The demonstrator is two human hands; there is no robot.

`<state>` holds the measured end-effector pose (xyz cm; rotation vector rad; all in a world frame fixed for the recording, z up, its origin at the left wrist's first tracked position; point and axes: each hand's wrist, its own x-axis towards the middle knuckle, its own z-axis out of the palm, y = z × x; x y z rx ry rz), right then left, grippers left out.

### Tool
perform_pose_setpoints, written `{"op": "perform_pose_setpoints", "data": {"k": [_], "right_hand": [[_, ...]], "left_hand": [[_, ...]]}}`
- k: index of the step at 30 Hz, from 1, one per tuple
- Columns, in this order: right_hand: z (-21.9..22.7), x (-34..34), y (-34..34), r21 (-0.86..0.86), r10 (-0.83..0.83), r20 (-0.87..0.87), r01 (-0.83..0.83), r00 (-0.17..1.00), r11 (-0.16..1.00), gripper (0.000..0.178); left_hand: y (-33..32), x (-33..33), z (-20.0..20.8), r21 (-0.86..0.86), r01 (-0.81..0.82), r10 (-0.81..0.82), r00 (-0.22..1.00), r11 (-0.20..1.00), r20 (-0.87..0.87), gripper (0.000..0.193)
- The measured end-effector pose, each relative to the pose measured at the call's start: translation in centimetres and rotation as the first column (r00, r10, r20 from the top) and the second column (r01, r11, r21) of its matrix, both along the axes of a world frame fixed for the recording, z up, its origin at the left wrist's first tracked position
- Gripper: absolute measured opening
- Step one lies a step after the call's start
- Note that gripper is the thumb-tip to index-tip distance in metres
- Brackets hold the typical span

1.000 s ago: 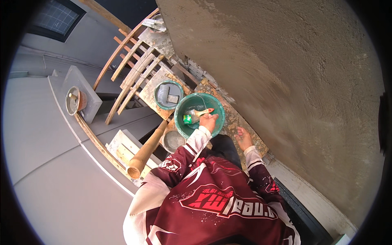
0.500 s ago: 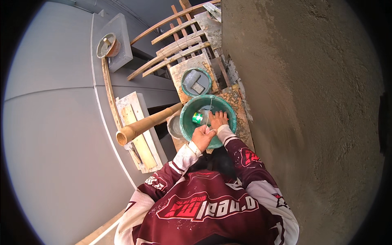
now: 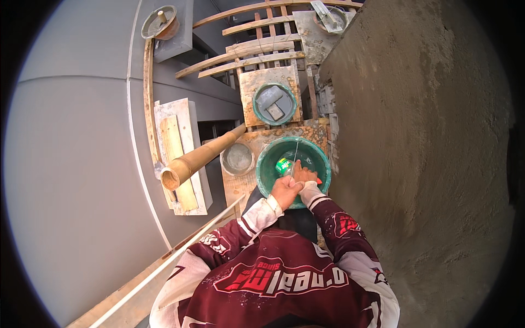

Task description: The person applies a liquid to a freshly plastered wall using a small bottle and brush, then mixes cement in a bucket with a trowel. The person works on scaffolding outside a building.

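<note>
A round green bucket [image 3: 262,156] stands close in front of me. My left hand [image 3: 285,190] is closed at its near side, on a thin pale wire handle [image 3: 296,151] that runs up to the far rim. Inside the bucket, my right hand [image 3: 305,175] reaches down with its fingers apart, the tips partly hidden. Just left of those fingers lies a container with a green label [image 3: 284,166]. Beside the right hand's outer edge shows a small red-orange thing [image 3: 319,181], too small to name.
Left of the bucket are a grey-crusted bowl [image 3: 238,159] and a thick bamboo pole [image 3: 205,156]. Beyond stands a smaller green tub [image 3: 257,112] with flat tools. A rough plastered wall [image 3: 415,164] rises at right, a smooth grey wall [image 3: 76,164] at left. Wooden slats [image 3: 262,52] lie ahead.
My view has shifted, so the bucket and both hands appear lower and further right. The left hand stays closed on the wire, and the right hand remains inside the bucket.
</note>
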<state>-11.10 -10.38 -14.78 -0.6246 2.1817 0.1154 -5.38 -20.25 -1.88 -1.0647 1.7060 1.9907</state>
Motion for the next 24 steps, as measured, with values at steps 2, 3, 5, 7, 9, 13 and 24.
{"op": "perform_pose_setpoints", "data": {"k": [2,3,5,7,9,13,24], "right_hand": [[2.1,-0.6,-0.2,0.094,-0.049,0.007,0.048,0.999,0.994,0.078],[2.0,-1.1,0.2,0.098,-0.066,0.02,0.063,0.998,0.993,0.082],[3.2,-2.6,-0.5,0.124,-0.043,0.027,0.039,0.999,0.991,0.079],[3.3,-3.3,-0.8,0.13,-0.064,0.017,0.061,0.998,0.99,0.082],[3.7,-4.6,-1.7,0.178,0.013,0.073,-0.026,0.997,0.984,0.085],[4.8,-7.9,-4.4,0.167,-0.037,0.112,0.018,0.993,0.986,0.089],[-5.6,-17.1,-9.3,-0.086,-0.037,0.086,0.045,0.996,0.995,0.087]], "left_hand": [[-0.7,-0.2,-1.5,0.022,-0.034,0.034,0.999,0.999,0.007,0.03],[-0.7,0.0,-2.9,0.038,-0.055,0.054,0.998,0.998,0.016,0.03],[-1.7,-0.7,-4.6,0.018,-0.072,0.071,0.997,0.997,0.022,0.031],[-2.2,-1.0,-5.4,-0.046,-0.056,0.058,0.998,0.997,0.037,0.032],[-3.0,-1.3,-6.1,-0.008,-0.161,0.161,0.986,0.987,0.033,0.034],[-5.3,-1.8,-8.0,0.002,-0.324,0.323,0.944,0.946,0.067,0.039],[-7.0,-1.1,-15.7,-0.022,-0.781,0.754,0.594,0.624,0.281,0.04]]}}
